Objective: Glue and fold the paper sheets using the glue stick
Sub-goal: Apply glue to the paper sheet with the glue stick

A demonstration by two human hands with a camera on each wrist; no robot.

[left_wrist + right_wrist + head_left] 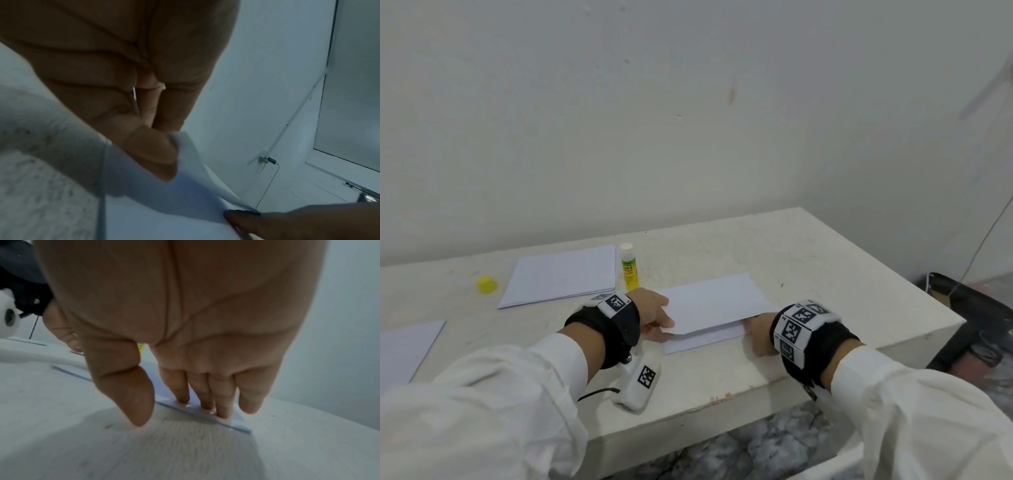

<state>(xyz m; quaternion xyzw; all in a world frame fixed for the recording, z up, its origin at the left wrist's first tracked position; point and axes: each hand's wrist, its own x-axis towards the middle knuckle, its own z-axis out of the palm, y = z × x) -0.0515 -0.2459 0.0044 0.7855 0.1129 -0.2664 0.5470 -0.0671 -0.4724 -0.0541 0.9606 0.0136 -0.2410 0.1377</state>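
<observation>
A white paper sheet (717, 303) lies folded over itself in the middle of the table (825, 260). My left hand (669, 325) pinches the near left corner of its upper flap between thumb and fingers; in the left wrist view my left hand (174, 136) holds that flap lifted off the lower layer of the sheet (174, 203). My right hand (751, 323) has straight fingers at the sheet's near right end, and its fingertips (223, 414) press on the sheet's edge (239, 420). The uncapped glue stick (629, 267) stands upright behind the sheet.
A stack of white paper (561, 274) lies at the back left, with the yellow glue cap (487, 284) left of it. Another sheet (404, 349) lies at the left edge. A black object (969, 325) sits beyond the table's right end. A wall stands close behind.
</observation>
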